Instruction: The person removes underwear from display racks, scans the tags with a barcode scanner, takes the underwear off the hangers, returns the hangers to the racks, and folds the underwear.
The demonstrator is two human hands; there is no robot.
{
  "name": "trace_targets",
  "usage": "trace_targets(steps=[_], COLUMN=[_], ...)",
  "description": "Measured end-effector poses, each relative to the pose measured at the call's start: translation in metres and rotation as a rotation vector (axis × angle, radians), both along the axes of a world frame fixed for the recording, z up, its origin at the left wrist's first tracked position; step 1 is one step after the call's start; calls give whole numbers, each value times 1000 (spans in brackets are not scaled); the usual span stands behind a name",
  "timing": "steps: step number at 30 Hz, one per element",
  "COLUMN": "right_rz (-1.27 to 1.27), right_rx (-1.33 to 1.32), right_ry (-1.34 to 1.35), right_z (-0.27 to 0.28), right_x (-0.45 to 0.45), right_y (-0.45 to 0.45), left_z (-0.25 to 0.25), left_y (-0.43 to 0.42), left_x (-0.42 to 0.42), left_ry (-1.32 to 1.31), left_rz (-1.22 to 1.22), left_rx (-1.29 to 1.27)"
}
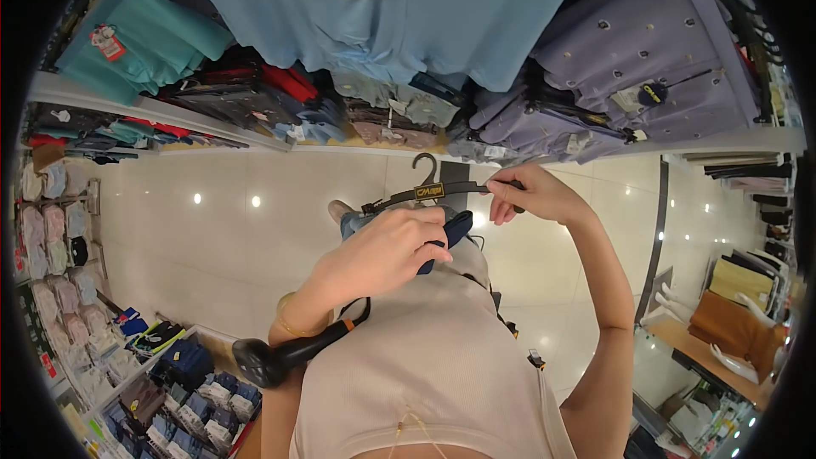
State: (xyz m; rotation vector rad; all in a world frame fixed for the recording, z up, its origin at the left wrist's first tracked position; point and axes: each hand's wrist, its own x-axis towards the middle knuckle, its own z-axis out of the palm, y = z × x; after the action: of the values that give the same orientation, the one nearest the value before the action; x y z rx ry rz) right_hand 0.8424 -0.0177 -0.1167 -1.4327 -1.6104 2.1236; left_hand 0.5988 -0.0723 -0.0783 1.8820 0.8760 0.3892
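Observation:
In front of my waist is a black clothes hanger (pixel 429 192) with a gold-lettered label and its hook pointing away from me. My right hand (pixel 529 190) pinches the hanger's right end between thumb and fingers. Closer to my body, my left hand (pixel 393 245) is closed on a dark navy folded cloth (pixel 459 228), partly hidden by the fingers. The hanger's left end, with a black clip, lies just beyond my left knuckles. A black handled object (pixel 285 355) with an orange ring sits against my left forearm; its kind is unclear.
Ahead, a light blue garment (pixel 382 17) hangs above racks of clothes, with purple trousers (pixel 637 59) at right and a teal garment (pixel 144 38) at left. Folded jeans (pixel 200 412) fill a low shelf at left. A wooden display table (pixel 705 348) with mannequin hands stands at right.

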Motion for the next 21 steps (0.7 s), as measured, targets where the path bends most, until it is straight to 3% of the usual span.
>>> trace_targets(steps=[5,9,12,18,21], right_rz=[-64,47,-57,61,99], right_rx=[-202,-11,-103,-200,-159], right_ry=[142,76,140,172,157], right_z=[13,46,69,82,80], right_x=[4,0,-11,-33,-41], right_y=[-21,-22,-24,-17,-12], left_z=[0,9,15,1,10], left_y=[3,3,3,-5,-8], left_x=[1,-4,-5,-11,-19], left_ry=[-134,-220,-256,-356,-231], left_rz=[-119,-164,-179,-115,-76], left_rx=[-121,-211,-239,-36,-121])
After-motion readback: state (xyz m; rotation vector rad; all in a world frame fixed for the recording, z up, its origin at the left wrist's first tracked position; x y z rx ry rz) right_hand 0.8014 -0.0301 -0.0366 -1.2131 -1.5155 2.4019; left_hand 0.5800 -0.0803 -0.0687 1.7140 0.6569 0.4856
